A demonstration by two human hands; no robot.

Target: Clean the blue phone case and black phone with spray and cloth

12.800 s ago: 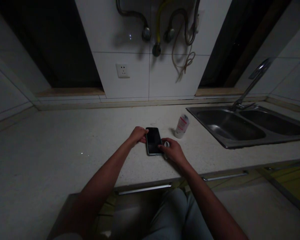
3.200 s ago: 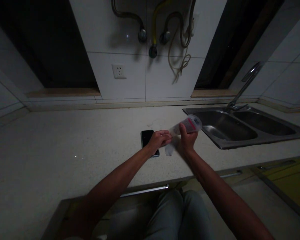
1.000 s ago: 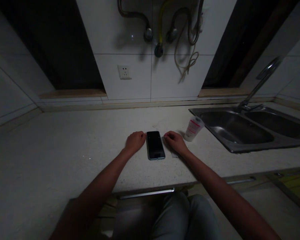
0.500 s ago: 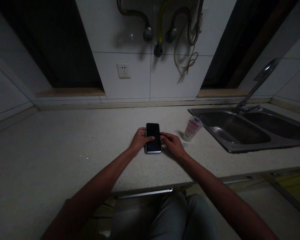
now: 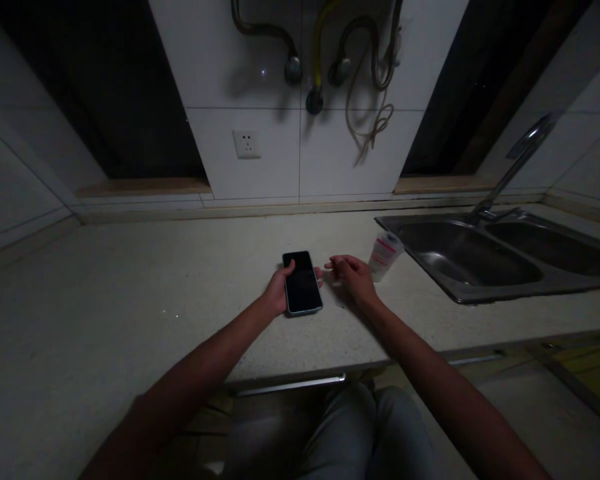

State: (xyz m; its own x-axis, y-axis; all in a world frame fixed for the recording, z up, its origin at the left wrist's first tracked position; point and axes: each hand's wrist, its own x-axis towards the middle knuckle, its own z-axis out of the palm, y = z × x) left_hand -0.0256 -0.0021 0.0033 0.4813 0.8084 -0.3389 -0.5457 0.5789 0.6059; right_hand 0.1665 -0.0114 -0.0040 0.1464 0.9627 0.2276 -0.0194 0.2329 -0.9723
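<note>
My left hand (image 5: 279,291) is closed around a dark-screened smartphone (image 5: 303,285). The thumb lies over the screen's left side, and the fingertips show past its right edge, so the fingers pass underneath. The phone tilts slightly, its top leaning left, low over the counter. Just to its right, apart from it, is my right hand (image 5: 354,275), fingers loosely bent and pointing left, with nothing visible in them. Behind that hand stands a translucent plastic cup (image 5: 386,253) with pink-red print, its lower part partly covered by the hand.
The pale countertop (image 5: 205,267) runs along a tiled wall. To the right is a double steel sink (image 5: 465,293) with a tall faucet (image 5: 510,167). A socket (image 5: 246,144), hoses (image 5: 267,29) and a looped cord (image 5: 375,133) are on the wall. A metal handle (image 5: 290,387) lies under the front edge.
My left hand has slid its fingers under the phone and tilted it, its lower end nearer me. My right hand has come off the phone's edge and moved right, towards the cup.
</note>
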